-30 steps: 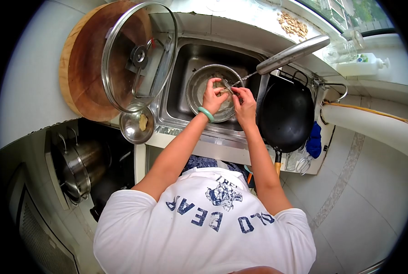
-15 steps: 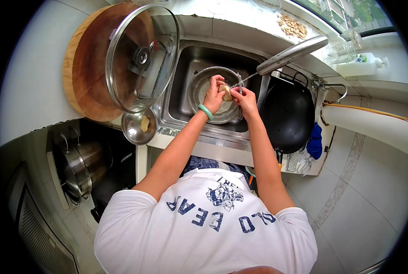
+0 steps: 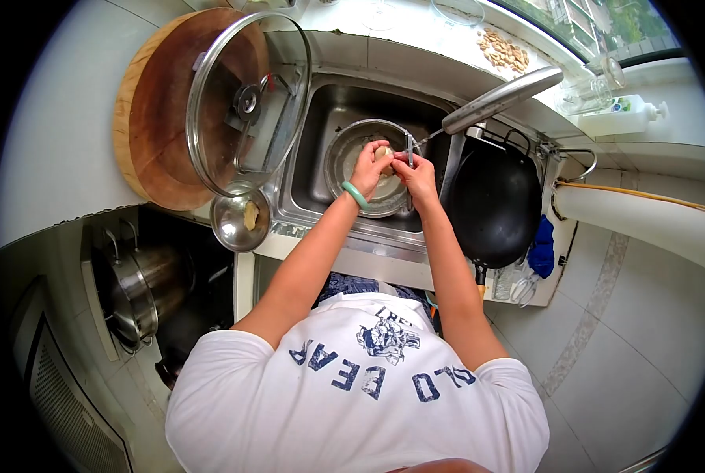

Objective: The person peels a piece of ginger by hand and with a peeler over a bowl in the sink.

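My left hand point(image 3: 370, 165), with a green bangle at the wrist, is closed round a tan and pale-yellow piece of ginger point(image 3: 383, 153). Close against it, my right hand point(image 3: 418, 176) is closed on a slim grey metal tool point(image 3: 409, 148), whose kind I cannot make out; its middle is hidden by the hand. Both hands are over a round metal basin point(image 3: 333, 188) in the sink point(image 3: 309, 169). A small metal bowl point(image 3: 228, 231) left of the sink has another piece of ginger point(image 3: 251, 215) in it.
A grey tap point(image 3: 502, 98) reaches in from the right. Beside the sink lie a black wok point(image 3: 494, 201) and a blue cloth point(image 3: 542, 248). On the left, a glass lid point(image 3: 210, 102) leans before a round wooden board point(image 3: 143, 118). Nuts point(image 3: 504, 51) lie on the sill.
Both hands have shifted slightly, the right one to the left and closer to the left hand. The metal tool moved with it, and the ginger is more covered by fingers.
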{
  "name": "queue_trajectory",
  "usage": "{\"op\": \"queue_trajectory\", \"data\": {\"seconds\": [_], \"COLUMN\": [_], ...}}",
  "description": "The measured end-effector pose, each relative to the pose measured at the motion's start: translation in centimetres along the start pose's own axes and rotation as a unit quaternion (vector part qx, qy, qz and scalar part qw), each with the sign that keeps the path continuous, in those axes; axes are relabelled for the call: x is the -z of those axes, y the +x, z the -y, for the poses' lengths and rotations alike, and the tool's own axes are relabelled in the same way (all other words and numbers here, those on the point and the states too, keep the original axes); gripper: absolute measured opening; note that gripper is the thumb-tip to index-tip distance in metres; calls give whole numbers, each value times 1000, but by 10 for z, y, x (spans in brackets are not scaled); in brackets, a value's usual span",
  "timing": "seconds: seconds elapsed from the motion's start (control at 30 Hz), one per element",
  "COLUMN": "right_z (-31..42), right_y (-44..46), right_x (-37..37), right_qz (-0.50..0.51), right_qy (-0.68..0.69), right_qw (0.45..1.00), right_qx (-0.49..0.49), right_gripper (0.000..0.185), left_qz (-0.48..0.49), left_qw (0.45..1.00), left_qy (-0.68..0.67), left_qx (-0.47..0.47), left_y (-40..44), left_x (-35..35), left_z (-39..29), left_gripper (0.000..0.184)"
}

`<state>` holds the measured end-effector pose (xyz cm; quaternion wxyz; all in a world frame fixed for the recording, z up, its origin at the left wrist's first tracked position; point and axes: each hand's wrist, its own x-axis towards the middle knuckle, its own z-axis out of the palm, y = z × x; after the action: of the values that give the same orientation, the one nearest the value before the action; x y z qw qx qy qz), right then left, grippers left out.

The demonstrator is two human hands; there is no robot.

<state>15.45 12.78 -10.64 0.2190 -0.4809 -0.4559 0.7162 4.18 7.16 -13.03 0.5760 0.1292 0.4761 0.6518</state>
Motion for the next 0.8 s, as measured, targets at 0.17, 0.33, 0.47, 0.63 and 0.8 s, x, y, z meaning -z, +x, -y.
{"op": "queue_trajectory", "data": {"seconds": [0.17,0.33,0.47,0.63,0.8], "right_z": [-3,-14,11,22,31], "right_y": [2,6,-14,-19,-24], "right_x": [3,12,13,15,15], "right_qz": [-29,-67,-75,-67,-44], "right_qy": [-33,-142,-253,-204,-229], "right_qw": [998,976,936,944,929], "right_qx": [33,148,232,249,287], "right_gripper": [16,21,18,21,22], "left_qz": [40,50,59,107,114], "left_qw": [998,998,996,993,993], "left_qy": [-39,-12,-30,-19,13], "left_qx": [0,31,66,44,30], "left_y": [-2,0,5,3,3], "left_x": [3,8,11,10,7], "left_z": [0,-6,-10,-13,-15], "left_gripper": [35,28,26,34,38]}}
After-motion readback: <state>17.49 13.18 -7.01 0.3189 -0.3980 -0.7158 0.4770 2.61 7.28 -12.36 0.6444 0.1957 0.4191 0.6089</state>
